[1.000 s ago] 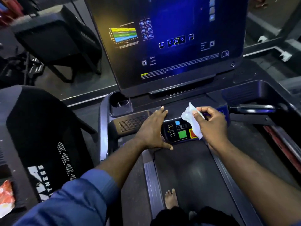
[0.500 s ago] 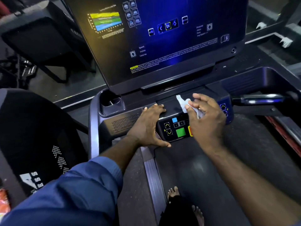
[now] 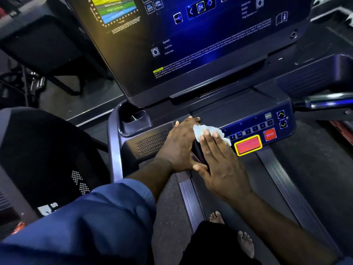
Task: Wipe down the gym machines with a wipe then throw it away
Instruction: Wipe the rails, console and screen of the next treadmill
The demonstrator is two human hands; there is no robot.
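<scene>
One wipe (image 3: 208,131) lies under the flat-fingered right hand (image 3: 219,169) on one treadmill console (image 3: 257,121); the left hand (image 3: 179,148) rests flat beside it.

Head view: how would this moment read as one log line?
step: wipe-down | right hand: presses crumpled white wipe on dark treadmill button panel | left hand: rests flat beside it

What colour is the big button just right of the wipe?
The big button is red with a yellow border, seen best in the head view.
</scene>
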